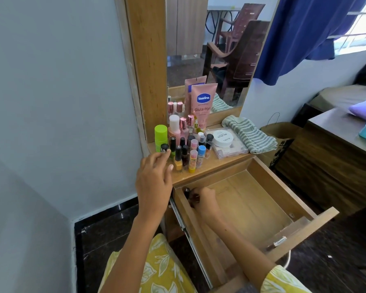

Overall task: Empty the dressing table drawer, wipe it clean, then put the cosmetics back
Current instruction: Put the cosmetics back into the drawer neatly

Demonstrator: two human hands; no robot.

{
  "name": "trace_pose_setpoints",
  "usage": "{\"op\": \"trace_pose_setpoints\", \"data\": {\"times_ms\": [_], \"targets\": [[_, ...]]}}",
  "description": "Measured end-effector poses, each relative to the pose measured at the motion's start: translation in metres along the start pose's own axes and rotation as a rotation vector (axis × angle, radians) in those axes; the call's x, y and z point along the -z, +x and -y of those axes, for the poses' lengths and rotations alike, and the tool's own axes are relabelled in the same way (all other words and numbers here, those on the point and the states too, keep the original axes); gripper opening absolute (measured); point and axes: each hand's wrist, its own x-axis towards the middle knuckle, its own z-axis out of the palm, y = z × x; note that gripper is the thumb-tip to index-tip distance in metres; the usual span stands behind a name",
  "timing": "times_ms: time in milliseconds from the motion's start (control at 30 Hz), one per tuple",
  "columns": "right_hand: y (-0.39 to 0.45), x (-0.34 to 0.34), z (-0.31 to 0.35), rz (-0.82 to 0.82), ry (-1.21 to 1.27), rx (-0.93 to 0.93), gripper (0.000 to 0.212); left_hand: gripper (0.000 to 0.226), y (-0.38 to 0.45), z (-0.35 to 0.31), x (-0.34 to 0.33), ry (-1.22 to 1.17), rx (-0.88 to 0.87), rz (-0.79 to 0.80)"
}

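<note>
My right hand (203, 200) holds a small bottle (187, 192) upright in the drawer's (262, 199) back left corner. My left hand (154, 178) pinches a cap (164, 147), fingers curled.

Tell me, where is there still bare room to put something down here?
Most of the drawer floor is bare, from the right hand at its back left corner across to the right wall and front. On the tabletop, only the front edge strip is free; bottles, a round tin and a towel crowd the rest.
</note>
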Motion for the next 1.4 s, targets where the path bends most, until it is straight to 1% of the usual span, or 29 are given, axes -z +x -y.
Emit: {"op": "trace_pose_setpoints", "data": {"times_ms": [67, 167, 267, 367, 467, 600, 733, 867, 900, 967, 1033, 1067, 1133, 1200, 1267, 1333, 1400], "targets": [[0.0, 0.002, -0.003, 0.033, -0.054, 0.049, 0.018, 0.041, 0.002, 0.001, -0.003, 0.025, -0.015, -0.006], [-0.001, 0.005, -0.01, 0.048, -0.106, 0.048, 0.023, 0.046, 0.007, 0.0, -0.007, 0.092, -0.055, 0.004], [-0.002, 0.011, -0.011, -0.012, -0.12, 0.036, 0.03, 0.048, 0.014, -0.001, -0.012, 0.167, -0.078, 0.018], [-0.01, 0.02, -0.008, -0.1, -0.103, 0.087, 0.03, 0.043, 0.019, -0.001, -0.016, 0.182, -0.084, 0.014], [-0.017, 0.028, -0.004, -0.171, -0.073, 0.117, 0.026, 0.039, 0.024, -0.003, -0.017, 0.141, -0.062, -0.015], [-0.021, 0.034, 0.001, -0.216, -0.032, 0.164, 0.018, 0.031, 0.03, -0.006, -0.023, 0.077, -0.05, -0.058], [-0.021, 0.039, 0.007, -0.264, 0.015, 0.172, 0.015, 0.021, 0.034, -0.008, -0.027, 0.036, -0.028, -0.056], [-0.024, 0.046, 0.016, -0.339, 0.094, 0.223, 0.008, 0.018, 0.023, -0.01, -0.02, -0.01, -0.007, -0.073], [-0.026, 0.047, 0.02, -0.352, 0.132, 0.244, 0.01, 0.018, 0.017, -0.012, -0.017, -0.018, -0.008, -0.078], [-0.027, 0.049, 0.026, -0.357, 0.194, 0.308, 0.021, 0.018, 0.004, -0.018, -0.01, -0.038, -0.033, -0.079], [-0.028, 0.049, 0.033, -0.352, 0.204, 0.366, 0.032, 0.018, -0.008, -0.028, -0.005, -0.056, -0.071, -0.054], [-0.029, 0.049, 0.035, -0.361, 0.193, 0.386, 0.032, 0.018, -0.014, -0.033, -0.004, -0.067, -0.083, -0.033], [-0.03, 0.048, 0.035, -0.386, 0.164, 0.405, 0.025, 0.017, -0.024, -0.04, -0.006, -0.097, -0.083, 0.014], [-0.031, 0.046, 0.03, -0.387, 0.143, 0.39, 0.017, 0.017, -0.031, -0.043, -0.009, -0.11, -0.079, 0.057], [-0.031, 0.047, 0.023, -0.357, 0.103, 0.322, 0.013, 0.021, -0.034, -0.04, -0.012, -0.106, -0.072, 0.104], [-0.028, 0.048, 0.015, -0.274, 0.037, 0.184, 0.013, 0.028, -0.032, -0.035, -0.012, -0.097, -0.035, 0.12], [-0.021, 0.046, 0.004, -0.205, -0.043, 0.034, 0.017, 0.03, -0.027, -0.025, -0.009, -0.073, 0.027, 0.074]]}}
